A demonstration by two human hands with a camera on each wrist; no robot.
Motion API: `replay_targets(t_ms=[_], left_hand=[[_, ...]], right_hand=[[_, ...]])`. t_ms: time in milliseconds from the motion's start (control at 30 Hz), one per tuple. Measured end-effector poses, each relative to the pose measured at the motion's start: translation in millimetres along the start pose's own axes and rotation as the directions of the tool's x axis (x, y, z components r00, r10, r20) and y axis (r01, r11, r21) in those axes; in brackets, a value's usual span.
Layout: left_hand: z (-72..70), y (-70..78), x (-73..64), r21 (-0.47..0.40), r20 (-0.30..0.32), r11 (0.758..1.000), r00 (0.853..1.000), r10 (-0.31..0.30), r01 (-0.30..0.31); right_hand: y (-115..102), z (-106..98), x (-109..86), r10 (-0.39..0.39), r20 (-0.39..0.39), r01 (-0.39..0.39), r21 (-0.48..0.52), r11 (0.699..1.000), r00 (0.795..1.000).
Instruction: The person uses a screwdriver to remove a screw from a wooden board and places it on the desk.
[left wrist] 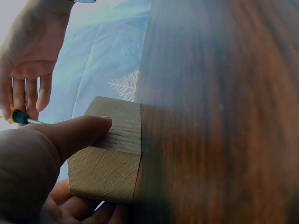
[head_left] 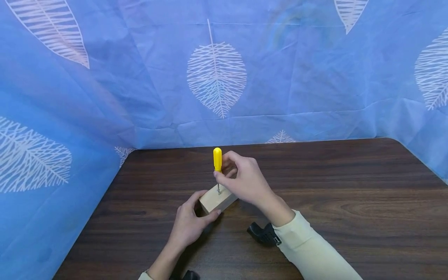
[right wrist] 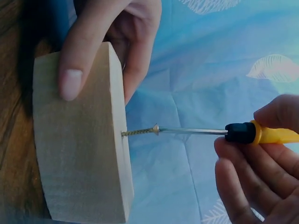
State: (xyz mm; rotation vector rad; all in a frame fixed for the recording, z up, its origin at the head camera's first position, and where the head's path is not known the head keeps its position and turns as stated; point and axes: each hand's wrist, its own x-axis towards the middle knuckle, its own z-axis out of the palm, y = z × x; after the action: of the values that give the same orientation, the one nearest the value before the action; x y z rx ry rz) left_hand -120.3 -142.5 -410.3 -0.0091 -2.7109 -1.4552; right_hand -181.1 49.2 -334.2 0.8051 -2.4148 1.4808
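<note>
The left hand [head_left: 190, 223] clasps the near end of the wooden block [head_left: 211, 201]; firm bracing should resist twisting. The screw [right wrist: 140, 132] stands out of its top, best kept in line with the screwdriver [head_left: 217, 158], whose handle the right hand [head_left: 246, 179] pinches. The table [head_left: 350, 194] edge lies beyond; its top stretches wide rightward.

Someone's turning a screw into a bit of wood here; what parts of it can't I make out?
- Tip of the screw: right wrist view, out of sight inside the wooden block.
- Screw's drive slot: right wrist view, seen side-on, with the screwdriver against it; too small in the head view.
- Block's far end: head view, behind the right hand.
- Black object: head view, cut off by the bottom edge.
</note>
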Motion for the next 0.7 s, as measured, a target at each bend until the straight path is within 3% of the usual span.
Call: replay_targets(t_ms=[133,400,700], left_hand=[[-0.2,0.5,0.1,0.003,0.004,1.0,1.0,-0.001,0.001],[-0.3,1.2,-1.0,0.009,0.006,1.0,1.0,0.0,0.0],[0.1,0.7,-0.5,0.01,0.006,1.0,1.0,-0.005,0.005]], right_hand=[[-2.2,2.2,1.1,0.027,-0.024,-0.027,-0.001,1.0,0.999],[-4.8,4.1,0.3,-0.041,-0.031,0.039,-0.065,0.997,0.999],[-5.3,3.2,-0.3,-0.041,-0.03,0.038,-0.09,0.995,0.999]])
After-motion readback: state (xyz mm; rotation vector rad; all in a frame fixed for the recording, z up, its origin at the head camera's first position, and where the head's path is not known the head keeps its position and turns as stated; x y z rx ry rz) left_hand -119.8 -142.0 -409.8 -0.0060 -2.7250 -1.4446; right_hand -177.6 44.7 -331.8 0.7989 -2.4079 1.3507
